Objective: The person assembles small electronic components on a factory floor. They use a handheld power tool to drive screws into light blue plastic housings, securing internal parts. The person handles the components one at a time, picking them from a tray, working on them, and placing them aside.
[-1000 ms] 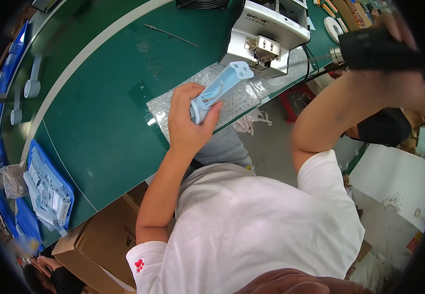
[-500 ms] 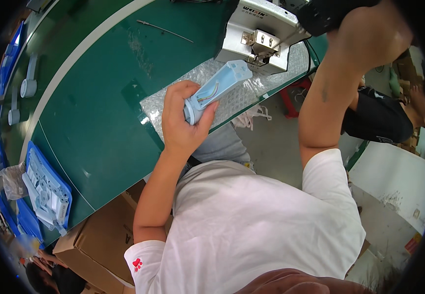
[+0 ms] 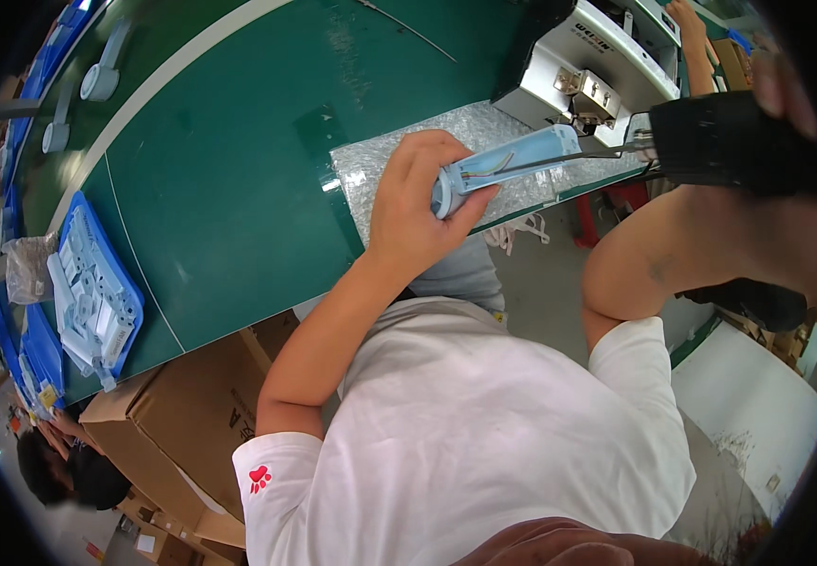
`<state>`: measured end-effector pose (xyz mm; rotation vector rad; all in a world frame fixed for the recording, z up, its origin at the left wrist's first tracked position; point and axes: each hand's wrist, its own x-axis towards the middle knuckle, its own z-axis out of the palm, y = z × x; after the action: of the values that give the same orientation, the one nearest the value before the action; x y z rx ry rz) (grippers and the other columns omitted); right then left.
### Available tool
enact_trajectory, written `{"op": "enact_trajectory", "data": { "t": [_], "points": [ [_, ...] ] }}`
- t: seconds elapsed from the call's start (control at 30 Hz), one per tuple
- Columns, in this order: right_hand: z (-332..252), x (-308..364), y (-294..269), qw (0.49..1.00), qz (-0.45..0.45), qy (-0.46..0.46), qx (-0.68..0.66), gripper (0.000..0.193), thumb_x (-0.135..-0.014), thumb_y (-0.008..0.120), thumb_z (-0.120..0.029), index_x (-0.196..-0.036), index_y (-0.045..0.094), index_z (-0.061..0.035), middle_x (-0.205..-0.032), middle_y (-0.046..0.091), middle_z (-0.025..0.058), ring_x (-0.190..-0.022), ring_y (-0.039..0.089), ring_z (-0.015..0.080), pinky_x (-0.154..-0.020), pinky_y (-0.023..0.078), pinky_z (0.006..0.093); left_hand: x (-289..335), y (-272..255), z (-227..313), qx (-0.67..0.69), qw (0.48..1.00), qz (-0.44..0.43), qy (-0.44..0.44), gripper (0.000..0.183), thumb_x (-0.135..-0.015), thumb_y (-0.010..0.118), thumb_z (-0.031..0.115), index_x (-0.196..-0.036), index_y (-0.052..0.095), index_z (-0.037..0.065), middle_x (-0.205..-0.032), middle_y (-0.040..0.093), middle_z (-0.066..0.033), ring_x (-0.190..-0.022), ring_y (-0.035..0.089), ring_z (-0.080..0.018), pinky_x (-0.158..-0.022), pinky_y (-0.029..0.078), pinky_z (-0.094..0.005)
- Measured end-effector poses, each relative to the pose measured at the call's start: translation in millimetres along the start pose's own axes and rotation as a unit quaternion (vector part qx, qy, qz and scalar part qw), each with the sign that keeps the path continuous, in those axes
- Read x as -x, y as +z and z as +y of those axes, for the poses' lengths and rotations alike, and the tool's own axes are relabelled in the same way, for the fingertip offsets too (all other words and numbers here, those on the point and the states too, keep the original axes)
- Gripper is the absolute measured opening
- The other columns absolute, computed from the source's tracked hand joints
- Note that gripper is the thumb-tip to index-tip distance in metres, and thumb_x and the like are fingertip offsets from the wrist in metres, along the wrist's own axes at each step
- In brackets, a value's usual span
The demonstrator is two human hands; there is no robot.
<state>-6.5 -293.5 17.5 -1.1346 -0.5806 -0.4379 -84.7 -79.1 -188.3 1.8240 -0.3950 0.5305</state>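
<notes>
My left hand is closed round the rounded end of a light blue plastic housing, held over bubble wrap. The housing's long open side faces up, and a curved pale wire shows inside it. At the right, my right hand is partly blurred and cut off by the dark rim. Its fingers are wrapped round a black electric screwdriver. From the screwdriver a long thin bit points left into the open housing. Whether its tip touches a screw cannot be seen.
A silver screw feeder stands behind the housing. Bubble wrap covers part of the green table. A thin metal rod lies farther back. At the left sits a blue tray of light blue parts. Another person's hand shows beyond the feeder.
The screwdriver has come down from the feeder, and its bit now reaches into the housing. My left hand still holds the housing, now tilted flatter. The whole view has shifted.
</notes>
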Motion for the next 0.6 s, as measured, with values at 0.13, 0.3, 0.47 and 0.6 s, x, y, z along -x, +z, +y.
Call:
{"op": "enact_trajectory", "data": {
  "t": [0.13, 0.3, 0.47, 0.6],
  "points": [
    [7, -1, 1, 1.000, 0.009, 0.002, 0.016, 0.062, -0.091, 0.058, -0.059, -0.109, 0.057, 0.0002, -0.096, 0.055, 0.0127, -0.074, 0.054, 0.0199, -0.067, 0.046, 0.0345, 0, -1, 1, -0.008, 1.000, 0.004, 0.007, 0.045, -0.075, 0.087, 0.004, -0.111, 0.061, 0.004, -0.110, 0.064, -0.0139, -0.097, 0.065, -0.0297, -0.083, 0.053, -0.0368],
    [11, -1, 2, 1.000, 0.014, 0.005, 0.026, 0.066, -0.090, 0.056, -0.061, -0.110, 0.056, 0.0016, -0.098, 0.054, 0.0137, -0.076, 0.053, 0.0206, -0.069, 0.046, 0.0351, 0, -1, 1, -0.007, 1.000, 0.011, 0.005, 0.044, -0.073, 0.088, 0.006, -0.109, 0.063, 0.004, -0.110, 0.064, -0.0136, -0.097, 0.065, -0.0302, -0.081, 0.054, -0.0373],
    [14, -3, 5, 0.999, 0.016, 0.004, 0.032, 0.070, -0.090, 0.054, -0.064, -0.111, 0.055, 0.0030, -0.099, 0.052, 0.0146, -0.078, 0.052, 0.0214, -0.070, 0.045, 0.0356, 0, -2, 0, -0.002, 1.000, 0.009, 0.001, 0.043, -0.073, 0.088, 0.006, -0.109, 0.063, 0.004, -0.109, 0.065, -0.0132, -0.097, 0.065, -0.0301, -0.080, 0.054, -0.0374],
    [14, -4, 5, 0.999, 0.018, 0.000, 0.034, 0.074, -0.090, 0.053, -0.066, -0.111, 0.055, 0.0041, -0.101, 0.051, 0.0154, -0.080, 0.052, 0.0220, -0.071, 0.044, 0.0360, -1, -3, 1, -0.002, 1.000, 0.012, 0.001, 0.044, -0.073, 0.089, 0.006, -0.109, 0.064, 0.005, -0.109, 0.065, -0.0128, -0.096, 0.065, -0.0297, -0.080, 0.054, -0.0372]
  ]
}}
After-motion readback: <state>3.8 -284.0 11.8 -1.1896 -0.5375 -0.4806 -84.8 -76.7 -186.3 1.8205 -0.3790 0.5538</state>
